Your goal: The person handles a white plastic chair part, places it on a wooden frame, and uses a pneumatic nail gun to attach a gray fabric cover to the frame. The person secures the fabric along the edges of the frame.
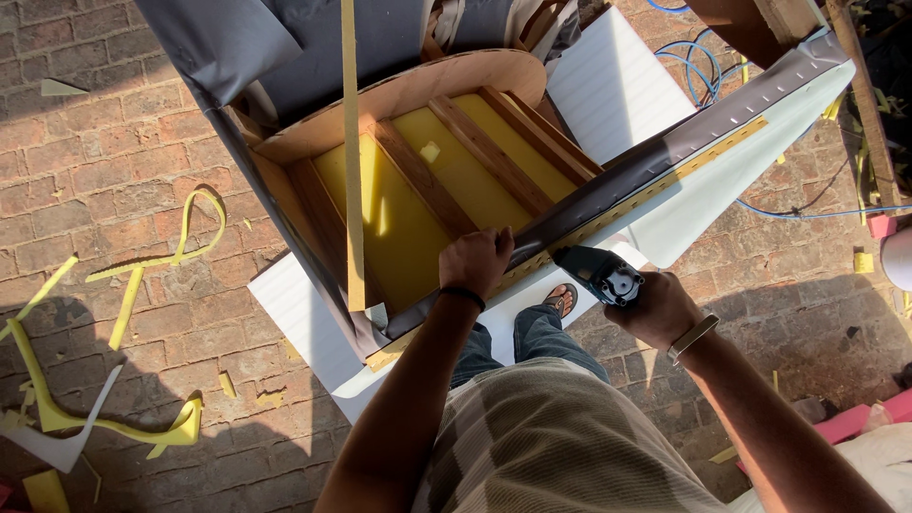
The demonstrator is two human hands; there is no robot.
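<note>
- Frame (446, 161): wooden, yellow foam inside, lying tipped on a white sheet (304, 313) over brick.
- Cover (608, 185): grey, stapled along the upper front rail; judged unfastened near the lower corner.
- Left hand (475, 261): pressed flat on the cover edge.
- Right hand (655, 309): closed around the stapler (597, 273), nose at the rail.

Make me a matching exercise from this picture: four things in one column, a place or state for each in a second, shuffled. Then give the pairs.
1. left hand
2. right hand
3. yellow foam scraps
4. blue hose

a. strewn on the brick floor
b. coiled at the upper right
c. pressing the dark fabric edge on the wooden frame
d. gripping a staple gun

Pairs: 1-c, 2-d, 3-a, 4-b
</note>
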